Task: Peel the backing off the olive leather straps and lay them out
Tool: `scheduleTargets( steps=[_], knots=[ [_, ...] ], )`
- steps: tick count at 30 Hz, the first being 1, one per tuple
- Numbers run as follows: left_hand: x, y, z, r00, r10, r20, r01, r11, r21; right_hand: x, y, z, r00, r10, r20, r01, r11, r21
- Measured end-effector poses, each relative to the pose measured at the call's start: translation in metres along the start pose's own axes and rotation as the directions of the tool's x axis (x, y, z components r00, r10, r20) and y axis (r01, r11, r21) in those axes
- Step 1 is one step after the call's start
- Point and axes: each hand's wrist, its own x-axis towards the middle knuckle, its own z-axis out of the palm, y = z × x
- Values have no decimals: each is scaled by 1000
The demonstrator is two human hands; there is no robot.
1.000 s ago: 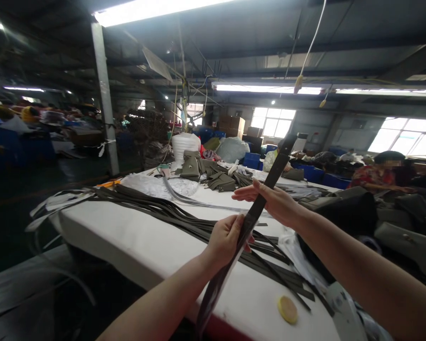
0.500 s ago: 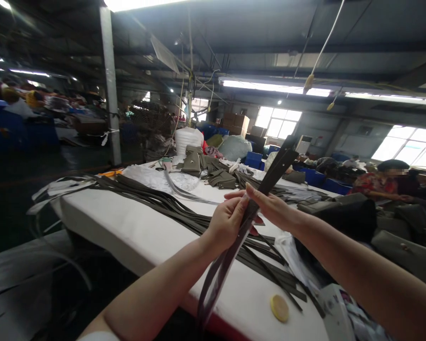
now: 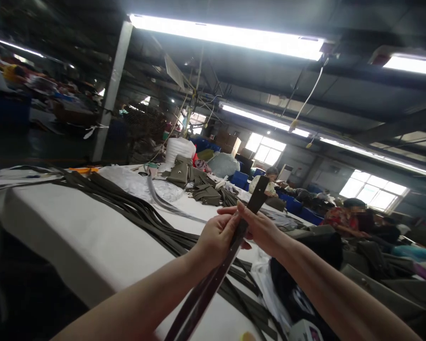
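Both hands hold a dark strap [image 3: 258,195] with small holes or studs, raised above the white table [image 3: 102,241]. My left hand [image 3: 220,237] is closed around it, thumb on top. Just beyond, my right hand [image 3: 261,229] pinches the same strap with the thumb near the left thumb. The strap's far end sticks up past the fingers, and its lower part hangs toward the table's front edge. Long dark straps [image 3: 138,213] lie in a bundle across the table, passing behind my hands. More straps [image 3: 243,293] lie below my right wrist.
Dark green bag pieces [image 3: 206,193] and clear plastic [image 3: 142,182] lie at the table's back. Grey-green bags [image 3: 386,289] are piled at the right, beside a black bundle [image 3: 305,255]. A person in a red patterned top [image 3: 335,220] sits beyond them. A metal post [image 3: 113,90] stands left.
The view has turned and tilted, with the table shifting left. Both hands have moved slightly left and down in the picture, still holding the strap, whose upper end now looks narrower, like one piece.
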Motion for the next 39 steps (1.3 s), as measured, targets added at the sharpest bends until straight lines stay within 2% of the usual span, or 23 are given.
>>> scheduleTargets(
  steps=[3, 6, 8, 11, 14, 17, 19, 22, 24, 26, 27, 28, 30, 31, 33, 35, 37, 39],
  knots=[
    [-1, -3, 1, 1000, -24, -1, 24, 999, 34, 1, -9, -12, 979, -116, -167, 114, 993, -20],
    [-4, -12, 3, 998, -56, 6, 56, 997, 51, 4, -20, -32, 864, -322, -386, 305, 946, -108],
    [-5, -16, 4, 998, -67, 15, 66, 997, 50, 5, -22, -39, 826, -383, -414, 336, 924, -185],
    [-3, -17, 4, 998, -57, 12, 56, 997, 44, 3, -14, -34, 850, -380, -365, 305, 920, -246],
    [0, -14, 4, 1000, -27, 12, 27, 999, 47, 0, -4, -21, 848, -402, -345, 310, 905, -292],
    [0, -13, 4, 1000, -19, 12, 18, 998, 53, -4, -1, -16, 874, -371, -313, 296, 919, -262],
    [-1, -11, 4, 1000, -18, -1, 18, 998, 57, -6, -2, -22, 899, -334, -282, 291, 939, -185],
    [-2, -6, 0, 999, 7, -53, -4, 999, 51, -7, -2, -37, 879, -326, -349, 338, 941, -26],
    [-2, -1, -3, 995, 41, -95, -37, 998, 41, -8, 2, -42, 880, -288, -379, 314, 949, 8],
    [-3, 3, -6, 990, 83, -117, -79, 996, 40, -11, 13, -35, 948, -193, -254, 194, 981, -23],
    [-3, 5, -6, 987, 100, -128, -96, 994, 44, -14, 21, -26, 983, -120, -139, 113, 992, -52],
    [-3, 6, -6, 984, 109, -138, -104, 994, 45, -17, 31, -14, 999, -35, -14, 34, 996, -84],
    [-5, 7, -5, 985, 94, -146, -90, 995, 31, -26, 52, 16, 977, 121, 177, -99, 987, -126],
    [-7, 8, -5, 989, 68, -135, -67, 998, 14, -31, 62, 32, 958, 177, 225, -152, 981, -123],
    [-11, 8, -6, 997, 9, -83, -12, 999, -32, -39, 74, 60, 932, 244, 268, -234, 970, -68],
    [-18, 8, -11, 999, -36, -16, 35, 997, -66, -44, 72, 74, 916, 281, 284, -292, 956, -4],
    [-28, 3, -22, 993, -88, 79, 94, 992, -79, -44, 56, 69, 924, 285, 254, -305, 951, 41],
    [-44, -9, -38, 959, -159, 233, 168, 986, -16, -38, 30, 41, 967, 218, 129, -229, 970, 81]
  ],
)
